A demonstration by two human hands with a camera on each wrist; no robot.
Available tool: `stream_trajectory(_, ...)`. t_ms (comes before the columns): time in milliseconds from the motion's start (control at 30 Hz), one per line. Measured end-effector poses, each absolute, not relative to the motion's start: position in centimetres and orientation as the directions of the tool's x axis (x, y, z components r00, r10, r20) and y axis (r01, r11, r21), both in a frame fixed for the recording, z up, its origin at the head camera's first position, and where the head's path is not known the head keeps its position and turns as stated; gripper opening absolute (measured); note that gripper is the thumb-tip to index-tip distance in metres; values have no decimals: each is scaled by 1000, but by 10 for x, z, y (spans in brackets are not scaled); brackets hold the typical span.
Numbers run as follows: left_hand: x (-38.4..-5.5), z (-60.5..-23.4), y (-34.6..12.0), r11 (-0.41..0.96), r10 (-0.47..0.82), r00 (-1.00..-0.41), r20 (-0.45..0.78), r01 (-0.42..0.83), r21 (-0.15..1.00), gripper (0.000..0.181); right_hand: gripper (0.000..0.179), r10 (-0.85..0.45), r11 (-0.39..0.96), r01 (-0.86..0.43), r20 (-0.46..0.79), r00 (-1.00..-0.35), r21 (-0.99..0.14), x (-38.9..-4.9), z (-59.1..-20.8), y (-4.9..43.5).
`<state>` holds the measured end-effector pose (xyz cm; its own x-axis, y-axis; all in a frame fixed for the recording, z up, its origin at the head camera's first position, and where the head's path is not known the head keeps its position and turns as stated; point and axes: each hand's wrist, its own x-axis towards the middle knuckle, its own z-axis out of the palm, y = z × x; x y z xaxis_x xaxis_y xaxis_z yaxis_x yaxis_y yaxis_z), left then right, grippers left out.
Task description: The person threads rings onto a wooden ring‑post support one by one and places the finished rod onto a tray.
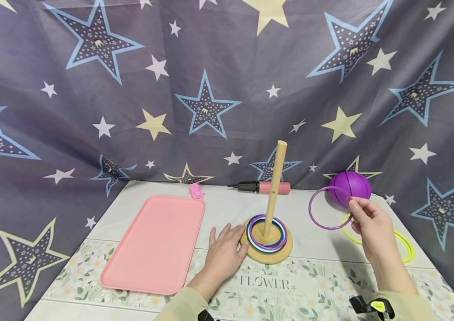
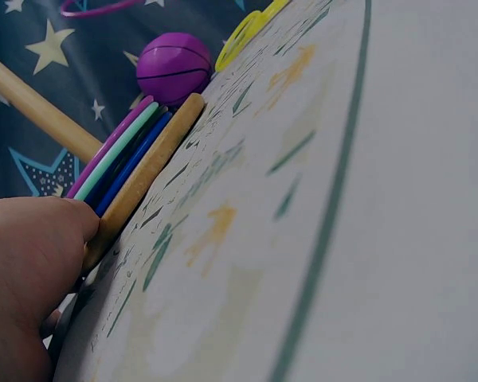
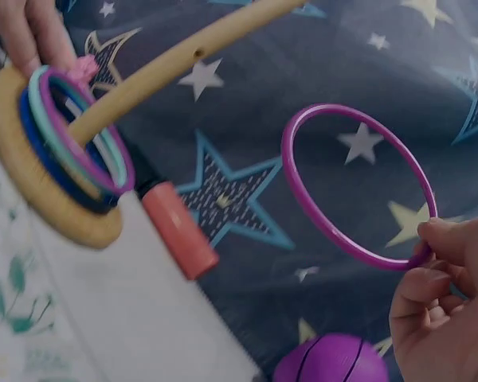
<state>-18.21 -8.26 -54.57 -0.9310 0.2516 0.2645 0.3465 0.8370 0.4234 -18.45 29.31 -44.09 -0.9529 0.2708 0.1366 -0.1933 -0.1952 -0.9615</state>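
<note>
Out to the right my right hand (image 1: 377, 229) pinches a thin purple ring (image 3: 327, 108) between thumb and fingertips. The ring is held up in the air, to the right of a wooden peg stand (image 1: 274, 187). Several rings, in blue, mint and purple (image 2: 111, 151), lie stacked around the foot of the post on its round base (image 1: 268, 257). On the table to the left of that base rests my left hand (image 1: 224, 252), fingers spread and thumb at the base's edge.
A pink tray (image 1: 154, 245) lies on the left, with a small pink toy (image 1: 196, 191) behind it. At the back are a red and black hand pump (image 1: 279, 187) and a purple ball (image 1: 353, 185). Yellow rings (image 1: 409, 252) lie behind my right forearm. A star-patterned curtain surrounds the table.
</note>
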Motion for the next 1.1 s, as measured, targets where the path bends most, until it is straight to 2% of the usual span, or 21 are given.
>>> stream_trajectory(267, -182, -545, -82, 836, 248, -932, 263, 343, 428, 53, 8, 318, -193, -265, 195, -928, -945, -178, -403, 276)
stream_trajectory(467, -182, -547, -82, 839, 254, -930, 264, 348, 418, 54, 11, 324, -286, -330, 233, -917, -899, -171, -379, 264)
stream_trajectory(867, -182, -546, -84, 834, 252, -930, 269, 349, 427, 53, 17, 228, -438, -400, 331, -916, -805, -168, -342, 247)
stream_trajectory(1100, -183, -547, -84, 834, 251, -929, 271, 350, 427, 53, 10, 206, -488, -435, 384, -900, -757, -170, -323, 227)
